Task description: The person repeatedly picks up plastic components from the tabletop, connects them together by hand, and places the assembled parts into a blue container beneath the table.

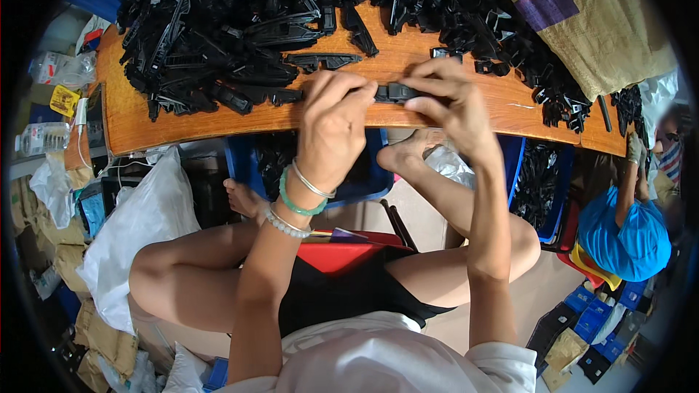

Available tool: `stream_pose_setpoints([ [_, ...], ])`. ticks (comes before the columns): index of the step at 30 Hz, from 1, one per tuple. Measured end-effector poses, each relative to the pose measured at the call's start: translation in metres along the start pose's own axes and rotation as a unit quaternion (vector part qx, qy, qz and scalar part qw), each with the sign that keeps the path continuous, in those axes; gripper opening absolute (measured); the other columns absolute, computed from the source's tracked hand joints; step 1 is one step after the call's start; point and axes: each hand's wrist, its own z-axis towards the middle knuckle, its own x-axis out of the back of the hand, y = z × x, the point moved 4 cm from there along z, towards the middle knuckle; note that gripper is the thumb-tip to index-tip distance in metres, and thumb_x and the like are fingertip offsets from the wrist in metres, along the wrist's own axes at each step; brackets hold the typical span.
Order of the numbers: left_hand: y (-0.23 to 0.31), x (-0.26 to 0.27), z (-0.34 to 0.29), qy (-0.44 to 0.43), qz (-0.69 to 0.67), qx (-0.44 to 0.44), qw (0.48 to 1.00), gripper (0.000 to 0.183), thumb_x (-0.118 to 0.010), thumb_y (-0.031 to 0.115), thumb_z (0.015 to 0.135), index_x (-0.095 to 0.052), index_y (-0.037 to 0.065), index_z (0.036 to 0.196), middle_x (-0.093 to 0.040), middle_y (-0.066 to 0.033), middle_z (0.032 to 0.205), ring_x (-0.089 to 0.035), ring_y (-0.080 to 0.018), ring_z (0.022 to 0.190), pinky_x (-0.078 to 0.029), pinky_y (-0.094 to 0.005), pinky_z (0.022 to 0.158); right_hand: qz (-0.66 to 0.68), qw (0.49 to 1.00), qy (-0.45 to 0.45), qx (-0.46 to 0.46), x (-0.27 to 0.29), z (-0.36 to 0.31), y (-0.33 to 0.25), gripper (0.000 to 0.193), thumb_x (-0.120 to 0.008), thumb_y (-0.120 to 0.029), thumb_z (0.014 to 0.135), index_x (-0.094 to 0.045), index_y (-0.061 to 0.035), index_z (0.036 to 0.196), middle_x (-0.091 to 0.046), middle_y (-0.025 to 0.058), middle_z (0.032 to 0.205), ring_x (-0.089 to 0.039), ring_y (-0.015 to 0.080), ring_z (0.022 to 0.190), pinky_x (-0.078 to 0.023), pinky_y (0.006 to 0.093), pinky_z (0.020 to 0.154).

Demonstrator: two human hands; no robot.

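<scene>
Here, left hand point(331, 122) and right hand point(457, 109) pinch closed on a short, blocky black piece point(397, 92).

A strip of bare wood runs along the near edge of the orange-brown wooden table point(502, 113), widest right of the bare right hand point(459, 105). Left of the bare left hand point(335, 113), the tall tangled heap of black plastic parts point(211, 29) narrows it. Beyond the fingers, a gap leads away between that heap and the black parts piled to its right, but a long ribbed black part point(320, 62) partly blocks it. Small black clips point(575, 105) and a beige woven sack point(611, 22) obstruct the far right.
</scene>
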Motion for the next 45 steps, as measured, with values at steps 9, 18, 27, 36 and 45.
stream_pose_setpoints([
  [9,-0.005,0.028,0.018,-0.009,0.108,-0.038,0.993,0.020,-0.064,-0.006,0.076,-0.065,-0.004,0.095,-0.061,-0.0128,0.095,-0.056,-0.0301,0.085,-0.047,-0.0376,0.075,0.077,0.991,-0.026,-0.107,-0.014,-0.026,-0.034,0.033,-0.059,0.011,0.078,-0.066,0.0010,0.109,-0.059,0.0109,0.101,-0.063,0.0233,0.086,-0.051,0.0308,0.077],
  [18,0.001,0.003,0.040,-0.162,0.209,-0.090,0.960,0.020,-0.066,-0.003,0.068,-0.058,0.000,0.086,-0.054,-0.0115,0.095,-0.051,-0.0294,0.096,-0.045,-0.0405,0.083,-0.342,0.919,0.196,0.020,0.014,0.010,0.004,0.010,-0.065,-0.002,0.077,-0.065,-0.0015,0.087,-0.059,0.0108,0.099,-0.054,0.0305,0.089,-0.044,0.0402,0.077],
  [27,0.002,-0.008,0.014,-0.105,-0.186,0.150,0.965,0.021,-0.067,-0.006,0.076,-0.059,-0.002,0.095,-0.064,-0.0128,0.093,-0.066,-0.0179,0.084,-0.050,-0.0262,0.068,0.092,0.972,0.201,-0.077,0.001,-0.009,0.006,0.030,-0.071,-0.004,0.079,-0.063,0.0028,0.107,-0.062,0.0087,0.092,-0.060,0.0143,0.084,-0.048,0.0253,0.074],
  [36,-0.006,-0.005,0.014,-0.161,-0.067,0.065,0.983,0.019,-0.072,0.001,0.072,-0.066,-0.003,0.089,-0.061,-0.0099,0.089,-0.055,-0.0267,0.088,-0.044,-0.0344,0.080,0.063,0.982,0.080,-0.162,0.006,-0.026,-0.006,0.024,-0.074,-0.005,0.074,-0.069,0.0015,0.096,-0.059,0.0074,0.079,-0.055,0.0166,0.077,-0.045,0.0290,0.070],
  [45,-0.006,-0.007,0.013,-0.166,-0.078,0.039,0.982,0.020,-0.072,0.001,0.071,-0.067,-0.003,0.090,-0.061,-0.0094,0.089,-0.055,-0.0263,0.086,-0.045,-0.0347,0.077,0.030,0.992,0.081,-0.090,0.006,-0.028,-0.011,0.024,-0.073,-0.001,0.073,-0.071,0.0006,0.097,-0.059,0.0076,0.090,-0.056,0.0205,0.083,-0.046,0.0309,0.073],
])
